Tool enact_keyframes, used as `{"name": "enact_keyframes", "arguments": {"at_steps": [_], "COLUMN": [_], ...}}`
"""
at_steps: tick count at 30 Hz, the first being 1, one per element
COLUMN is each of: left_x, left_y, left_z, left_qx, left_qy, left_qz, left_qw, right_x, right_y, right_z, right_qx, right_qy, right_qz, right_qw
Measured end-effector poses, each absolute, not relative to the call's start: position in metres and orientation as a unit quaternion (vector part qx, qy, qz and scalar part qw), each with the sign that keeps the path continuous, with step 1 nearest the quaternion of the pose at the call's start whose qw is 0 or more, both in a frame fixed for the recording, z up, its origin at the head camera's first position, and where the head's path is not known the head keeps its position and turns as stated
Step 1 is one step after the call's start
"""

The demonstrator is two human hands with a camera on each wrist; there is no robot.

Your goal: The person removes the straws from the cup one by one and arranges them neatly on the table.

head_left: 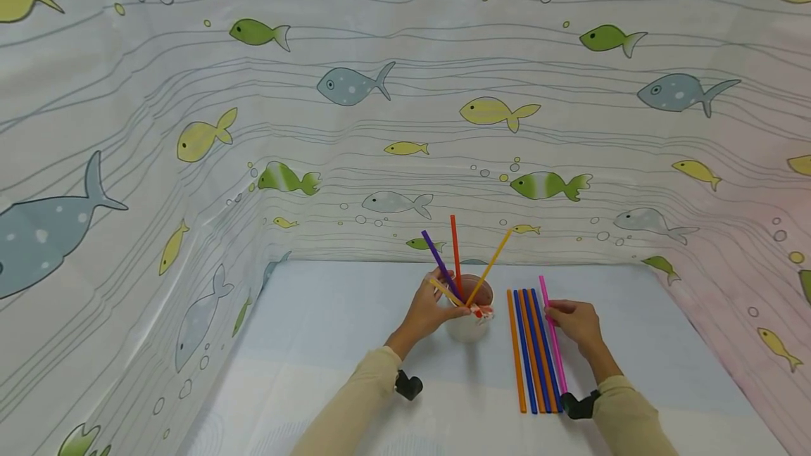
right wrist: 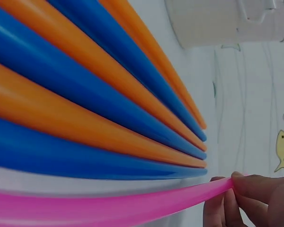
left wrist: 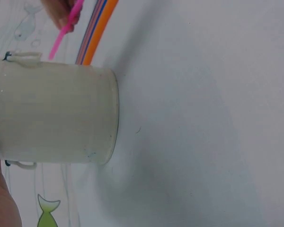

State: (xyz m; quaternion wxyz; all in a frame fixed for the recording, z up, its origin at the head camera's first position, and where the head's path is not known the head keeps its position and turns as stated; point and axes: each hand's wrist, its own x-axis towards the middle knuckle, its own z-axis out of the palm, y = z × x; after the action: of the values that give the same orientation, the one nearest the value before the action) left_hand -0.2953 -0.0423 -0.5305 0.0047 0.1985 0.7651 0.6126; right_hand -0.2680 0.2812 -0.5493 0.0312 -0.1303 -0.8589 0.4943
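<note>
My left hand (head_left: 431, 308) holds the rim of a white pail (left wrist: 57, 113) with small side handles. Purple (head_left: 437, 253), red (head_left: 454, 245) and yellow (head_left: 491, 266) straws stick up out of the pail; a shorter-looking light orange straw (head_left: 443, 290) leans by my fingers. Between thumb and fingers my right hand (head_left: 578, 322) pinches a pink straw (right wrist: 146, 198) near its far end. Just left of it, several orange (head_left: 516, 350) and blue (head_left: 526, 350) straws lie side by side in a row. Part of the left hand is hidden behind the pail in the left wrist view.
A white table (head_left: 304, 343) carries the pail and the straws. Fish-printed cloth walls (head_left: 405, 174) rise behind it and at both sides. A red-and-white patch (head_left: 483, 312) shows at the pail's rim, too small to identify.
</note>
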Motion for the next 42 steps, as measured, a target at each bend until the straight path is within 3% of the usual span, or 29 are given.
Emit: {"name": "enact_keyframes", "arguments": {"at_steps": [42], "left_x": [-0.295], "left_y": [-0.043], "left_z": [-0.528], "left_qx": [0.197], "left_qy": [0.769], "left_qz": [0.608], "left_qw": [0.008], "right_x": [-0.265], "right_y": [0.276], "right_z": [-0.564], "right_qx": [-0.104], "right_qy": [-0.914], "right_qz": [0.387], "right_qw": [0.063]}}
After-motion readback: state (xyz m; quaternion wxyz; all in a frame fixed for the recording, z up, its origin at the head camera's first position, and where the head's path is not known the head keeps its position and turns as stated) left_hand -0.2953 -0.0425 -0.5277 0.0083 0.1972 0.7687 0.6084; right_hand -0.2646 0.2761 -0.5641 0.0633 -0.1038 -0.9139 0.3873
